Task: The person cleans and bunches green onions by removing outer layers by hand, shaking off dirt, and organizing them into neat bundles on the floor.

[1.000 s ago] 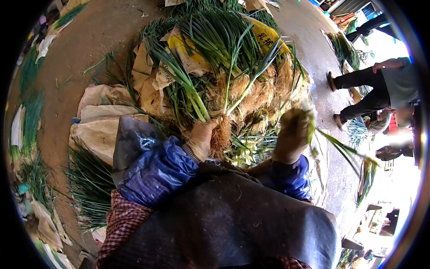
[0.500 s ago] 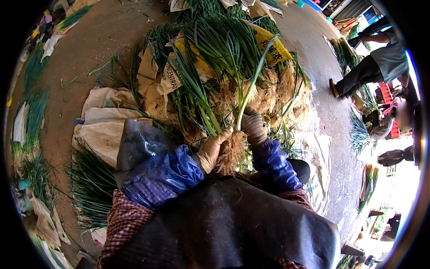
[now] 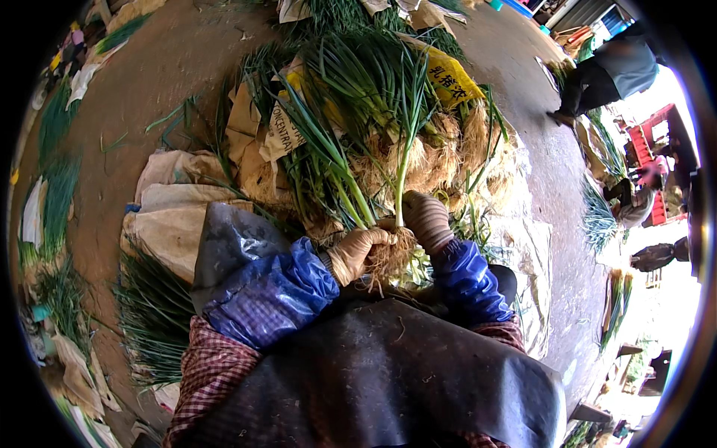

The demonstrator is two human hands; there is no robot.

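My left hand (image 3: 354, 254), in a tan glove, is closed round the root ends of a few green onions (image 3: 357, 200) that lean up to the left. One more green onion (image 3: 402, 183) stands nearly upright between my hands, its pale base and tangled roots (image 3: 390, 257) by my left fingertips. Against that stalk's lower part, my right hand (image 3: 427, 220) in a striped glove is closed, with its fingertips partly hidden. Just beyond lies a big heap of green onions (image 3: 358, 75), roots toward me.
Under the heap are a yellow printed sack (image 3: 452, 78) and torn paper bags (image 3: 280, 134). Folded sacks (image 3: 168, 228) and more green onions (image 3: 153, 310) lie to my left. A dark apron (image 3: 373, 366) covers my lap. A person (image 3: 609, 75) walks at the upper right.
The single green onion has swung from a rightward lean to nearly upright, and my right hand has dropped slightly. My left hand has shifted a little right. The walking person has moved farther away.
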